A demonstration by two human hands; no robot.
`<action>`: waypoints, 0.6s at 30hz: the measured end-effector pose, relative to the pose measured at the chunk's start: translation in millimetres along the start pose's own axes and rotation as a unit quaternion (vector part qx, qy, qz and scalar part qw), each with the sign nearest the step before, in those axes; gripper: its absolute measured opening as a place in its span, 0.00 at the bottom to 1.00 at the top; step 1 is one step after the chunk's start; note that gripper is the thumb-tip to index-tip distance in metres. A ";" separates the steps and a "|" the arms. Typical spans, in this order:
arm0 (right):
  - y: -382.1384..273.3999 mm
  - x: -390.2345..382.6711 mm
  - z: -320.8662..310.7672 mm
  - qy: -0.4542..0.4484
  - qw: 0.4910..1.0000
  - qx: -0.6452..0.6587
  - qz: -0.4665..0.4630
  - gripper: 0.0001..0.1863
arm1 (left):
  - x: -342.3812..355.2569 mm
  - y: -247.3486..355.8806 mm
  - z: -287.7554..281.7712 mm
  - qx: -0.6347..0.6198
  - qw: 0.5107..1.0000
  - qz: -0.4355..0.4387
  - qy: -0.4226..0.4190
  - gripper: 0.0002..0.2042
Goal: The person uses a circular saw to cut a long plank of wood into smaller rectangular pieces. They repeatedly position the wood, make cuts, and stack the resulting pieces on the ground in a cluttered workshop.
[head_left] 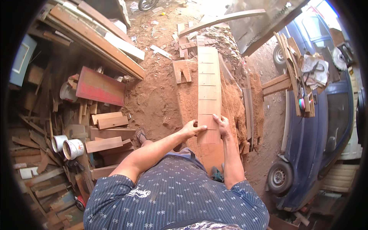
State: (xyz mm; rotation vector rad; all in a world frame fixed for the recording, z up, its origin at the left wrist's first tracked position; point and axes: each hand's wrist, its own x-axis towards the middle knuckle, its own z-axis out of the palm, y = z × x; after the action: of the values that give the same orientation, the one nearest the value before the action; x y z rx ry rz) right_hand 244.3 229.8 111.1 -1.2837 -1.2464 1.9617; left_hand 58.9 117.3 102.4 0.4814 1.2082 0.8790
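A long, flat wooden board (209, 88) stretches away from me, with several dark cross lines spaced along its top face. Its near end is between my two hands. My left hand (191, 129) grips the left edge, its thumb lying on the top face and its other fingers partly hidden at the edge. On the opposite edge, my right hand (223, 126) is closed with the thumb over the top; the fingers beneath are out of sight. Under the board lies a wider wooden plank (189, 94) dusted with sawdust. A notched wood piece (181, 71) rests on it, left of the board.
Sawdust (232, 100) and offcuts heap up along the right. Farther right stand a blue vehicle (306, 134) and a wooden stand (293, 73) loaded with tools. Stacked timber (96, 34), a red panel (100, 86) and white buckets (73, 148) fill the left side.
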 end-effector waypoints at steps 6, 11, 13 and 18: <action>-6.6 7.9 1.9 -0.022 0.999 0.044 0.014 0.22 | -12.3 12.8 11.2 -0.023 0.997 0.056 0.052 0.39; -7.6 -0.1 10.9 -0.033 0.998 0.044 -0.008 0.22 | -21.3 9.1 8.3 -0.034 0.996 0.066 0.056 0.38; -7.4 2.1 12.4 -0.044 0.996 0.073 0.000 0.21 | -28.6 12.6 11.0 -0.050 0.992 0.098 0.059 0.38; -4.1 -17.3 10.4 -0.046 0.997 0.045 -0.037 0.22 | -18.9 14.7 -0.7 -0.030 0.993 0.091 0.071 0.36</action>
State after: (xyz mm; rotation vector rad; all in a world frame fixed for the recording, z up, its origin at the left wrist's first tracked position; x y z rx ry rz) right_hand 242.4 213.8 124.1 -1.0996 -1.2162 2.0198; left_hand 51.7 110.9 124.4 0.4925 1.2783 1.1183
